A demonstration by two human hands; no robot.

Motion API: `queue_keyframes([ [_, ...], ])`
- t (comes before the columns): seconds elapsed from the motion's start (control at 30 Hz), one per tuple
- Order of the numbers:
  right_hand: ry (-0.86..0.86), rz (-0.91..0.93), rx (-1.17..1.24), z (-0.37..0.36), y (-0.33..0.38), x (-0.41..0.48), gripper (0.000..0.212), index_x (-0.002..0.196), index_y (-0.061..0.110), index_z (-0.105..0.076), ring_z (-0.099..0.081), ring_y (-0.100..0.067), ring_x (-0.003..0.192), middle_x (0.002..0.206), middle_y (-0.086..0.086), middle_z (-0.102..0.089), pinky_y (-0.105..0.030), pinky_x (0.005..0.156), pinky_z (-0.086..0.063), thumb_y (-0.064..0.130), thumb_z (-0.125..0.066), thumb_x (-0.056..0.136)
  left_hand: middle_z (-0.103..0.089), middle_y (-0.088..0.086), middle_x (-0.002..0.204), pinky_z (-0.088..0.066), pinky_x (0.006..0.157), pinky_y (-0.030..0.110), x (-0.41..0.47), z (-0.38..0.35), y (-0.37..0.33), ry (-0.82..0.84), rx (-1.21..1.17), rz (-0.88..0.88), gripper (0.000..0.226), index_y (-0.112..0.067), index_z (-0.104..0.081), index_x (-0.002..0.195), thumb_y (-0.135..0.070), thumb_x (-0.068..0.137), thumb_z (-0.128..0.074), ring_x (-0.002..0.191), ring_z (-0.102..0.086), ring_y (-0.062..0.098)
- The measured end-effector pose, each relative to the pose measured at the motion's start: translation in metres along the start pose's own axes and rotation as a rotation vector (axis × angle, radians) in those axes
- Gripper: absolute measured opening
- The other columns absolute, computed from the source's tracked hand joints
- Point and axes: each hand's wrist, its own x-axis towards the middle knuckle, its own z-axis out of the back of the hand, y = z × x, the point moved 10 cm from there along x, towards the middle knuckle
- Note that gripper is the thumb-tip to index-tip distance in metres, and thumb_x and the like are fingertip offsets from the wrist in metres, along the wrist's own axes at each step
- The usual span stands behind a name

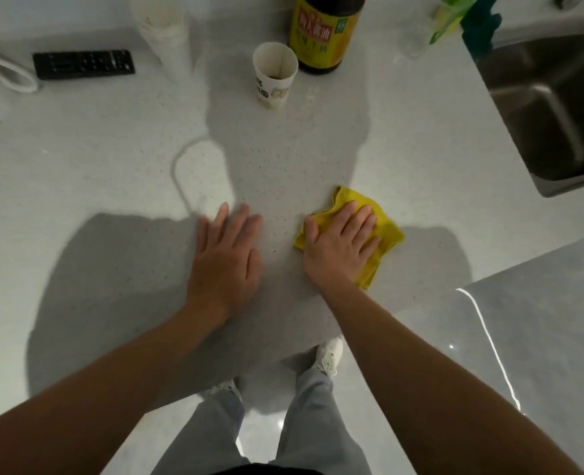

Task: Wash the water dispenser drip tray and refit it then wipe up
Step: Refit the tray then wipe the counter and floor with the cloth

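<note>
Presently right hand [340,243] lies flat, fingers straight, pressing crumpled yellow cloth [385,231] near the pale speckled stone counter's [112,159] front edge. Left hand [227,253] rests palm-down beside it, fingers extended, holding nothing.

Head camera looks steeply down, close over the countertop [78,166].

Paper cup [275,75]: one, taken as landmark.
Dark bottle [325,32]: one, just behind and right of paper cup.
Black remote [84,64]: one, well left of paper cup.
Pale cup stack [162,25]: one, behind and left of paper cup; number of cups in it unclear.
Sink [551,108]: one, well right of paper cup.
Yellow cloth [388,231]: one, nearer than paper cup, to its right.
Hands: two, left hand [227,255] and right hand [340,245], both nearer than paper cup.
White shoes: two, one [330,358] and another [223,389], nearest of all.
</note>
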Motion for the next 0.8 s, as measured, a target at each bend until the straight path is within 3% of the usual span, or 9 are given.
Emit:
queue_keyframes([
  [0.13,0.024,0.226,-0.09,0.007,0.023,0.076,0.088,0.164,0.009,-0.011,-0.005,-0.034,0.159,0.172,-0.017,-0.009,-0.058,0.125,-0.005,0.066,-0.027,0.099,-0.036,0.01,0.166,-0.015,0.123,0.064,0.002,-0.004,0.0,0.03,0.058,-0.019,0.06,-0.015,-0.045,0.154,-0.036,0.099,-0.034,0.155,-0.023,0.039],
  [0.27,0.1,0.59,-0.215,0.01,0.055,0.123,0.089,0.165,0.019,-0.002,0.002,-0.028,0.159,0.174,-0.009,0.0,-0.053,0.127,0.001,0.073,-0.009,0.095,-0.037,0.014,0.164,-0.016,0.122,0.067,0.003,-0.002,-0.002,0.019,0.123,-0.038,0.061,-0.013,-0.044,0.154,-0.035,0.098,-0.038,0.153,-0.026,0.043],
  [0.4,0.179,0.928,-0.32,0.011,0.075,0.134,0.089,0.165,0.022,0.002,0.005,-0.026,0.159,0.174,-0.006,0.005,-0.053,0.127,0.0,0.074,-0.004,0.093,-0.038,0.012,0.164,-0.014,0.123,0.064,0.003,-0.001,-0.003,0.019,0.144,-0.028,0.059,-0.014,-0.044,0.154,-0.032,0.098,-0.04,0.152,-0.027,0.042],
  [0.53,0.179,1.187,-0.336,0.013,0.076,0.095,0.081,0.164,0.018,-0.013,-0.009,-0.032,0.159,0.172,-0.011,-0.012,-0.057,0.127,-0.009,0.063,-0.017,0.098,-0.046,0.015,0.159,-0.02,0.122,0.064,0.002,0.007,-0.005,-0.023,0.083,-0.013,0.055,-0.01,-0.053,0.148,-0.026,0.098,-0.039,0.15,-0.035,0.041],
  [0.63,0.124,1.312,-0.289,0.015,0.058,0.042,0.074,0.159,0.011,-0.034,-0.026,-0.038,0.154,0.166,-0.017,-0.03,-0.059,0.123,-0.021,0.055,-0.033,0.1,-0.064,0.025,0.138,-0.033,0.115,0.064,0.002,0.02,-0.008,-0.157,0.017,-0.015,0.048,0.001,-0.068,0.128,-0.019,0.094,-0.041,0.133,-0.056,0.046],
  [0.7,0.12,1.331,-0.244,0.015,0.037,0.003,0.072,0.158,0.01,-0.038,-0.028,-0.038,0.153,0.165,-0.017,-0.032,-0.059,0.122,-0.024,0.054,-0.039,0.1,-0.071,0.027,0.122,-0.039,0.11,0.054,0.0,0.031,-0.006,-0.255,-0.065,0.008,0.044,0.004,-0.074,0.114,-0.016,0.09,-0.044,0.116,-0.067,0.046],
  [0.8,0.189,1.313,-0.228,0.006,0.0,-0.058,0.071,0.161,0.016,-0.032,-0.021,-0.033,0.157,0.169,-0.011,-0.026,-0.057,0.125,-0.018,0.055,-0.041,0.102,-0.069,0.02,0.122,-0.04,0.11,0.043,-0.009,0.039,0.004,-0.256,-0.266,0.085,0.037,-0.001,-0.072,0.118,-0.018,0.096,-0.048,0.114,-0.066,0.041],
])
